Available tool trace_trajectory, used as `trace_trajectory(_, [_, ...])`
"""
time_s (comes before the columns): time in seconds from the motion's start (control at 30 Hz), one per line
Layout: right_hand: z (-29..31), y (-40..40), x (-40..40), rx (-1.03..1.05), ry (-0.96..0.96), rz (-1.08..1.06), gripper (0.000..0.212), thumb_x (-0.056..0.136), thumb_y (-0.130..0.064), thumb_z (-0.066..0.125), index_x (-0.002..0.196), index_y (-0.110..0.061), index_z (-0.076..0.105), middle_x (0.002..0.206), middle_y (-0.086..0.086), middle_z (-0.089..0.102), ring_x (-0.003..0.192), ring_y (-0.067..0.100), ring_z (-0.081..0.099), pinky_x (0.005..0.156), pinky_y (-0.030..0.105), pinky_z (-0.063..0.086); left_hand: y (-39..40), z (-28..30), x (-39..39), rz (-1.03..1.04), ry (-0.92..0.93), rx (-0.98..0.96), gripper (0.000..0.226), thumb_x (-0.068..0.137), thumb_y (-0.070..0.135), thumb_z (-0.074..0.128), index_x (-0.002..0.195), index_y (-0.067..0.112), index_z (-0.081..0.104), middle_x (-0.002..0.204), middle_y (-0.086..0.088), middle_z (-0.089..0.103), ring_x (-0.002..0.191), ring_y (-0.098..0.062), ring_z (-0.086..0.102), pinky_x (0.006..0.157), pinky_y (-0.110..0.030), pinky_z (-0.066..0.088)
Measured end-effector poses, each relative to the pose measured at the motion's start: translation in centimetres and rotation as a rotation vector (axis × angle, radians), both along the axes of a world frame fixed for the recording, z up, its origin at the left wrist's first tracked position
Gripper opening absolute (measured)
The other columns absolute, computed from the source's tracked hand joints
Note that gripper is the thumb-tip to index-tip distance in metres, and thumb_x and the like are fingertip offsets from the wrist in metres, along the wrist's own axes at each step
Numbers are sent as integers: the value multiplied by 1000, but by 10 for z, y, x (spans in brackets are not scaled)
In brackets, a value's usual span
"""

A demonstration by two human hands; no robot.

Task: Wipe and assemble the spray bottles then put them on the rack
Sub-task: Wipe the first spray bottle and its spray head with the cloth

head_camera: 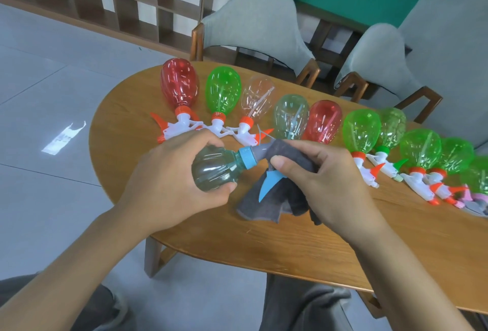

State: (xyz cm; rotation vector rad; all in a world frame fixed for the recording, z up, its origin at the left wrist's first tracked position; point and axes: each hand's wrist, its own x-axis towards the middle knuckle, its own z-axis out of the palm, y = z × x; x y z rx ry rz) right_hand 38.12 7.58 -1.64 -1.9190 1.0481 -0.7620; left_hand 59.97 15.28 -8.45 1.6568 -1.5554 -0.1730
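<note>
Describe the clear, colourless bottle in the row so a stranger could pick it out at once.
Start at the oval wooden table and follow the row of spray bottles lying along its far side. From the left end, pass the red bottle and the green bottle; the clear bottle is third. It alone in that row has no tint, and its orange collar points toward the person.

Bottles (pixel 290 119) lie in a row on the table (pixel 264 246).
</note>
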Motion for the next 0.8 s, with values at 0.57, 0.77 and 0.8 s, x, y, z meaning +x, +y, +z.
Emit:
trace_trajectory(0.57, [-11, 0, -7, 431, -287, 67, 32, 104, -28, 52, 109, -4, 73, 96, 42, 65, 76, 53, 63, 67, 50, 53, 0, -1, 8, -11, 52, 10, 52, 64, 64, 71, 109, 40, 60, 103, 26, 63, 93, 0, 62, 74, -34, 55])
trace_trajectory(0.77, [-20, 0, 7, 864, -759, 52, 31, 98, -30, 51, 107, -16, 78, 125, 15, 70, 107, 23, 71, 91, 35, 60, -1, -3, 12, -8, 124, -75, 52, 65, 59, 68, 111, 36, 61, 104, 23, 65, 96, -3, 63, 79, -31, 53])
trace_trajectory(0.8, [-22, 0, 9, 879, -791, 29, 34, 97, -31, 52, 115, -14, 76, 128, 15, 69, 114, 26, 69, 96, 39, 58, -2, -3, 13, 3, 147, -103, 52, 66, 60, 69, 111, 35, 61, 105, 22, 66, 98, -1, 64, 82, -27, 51])
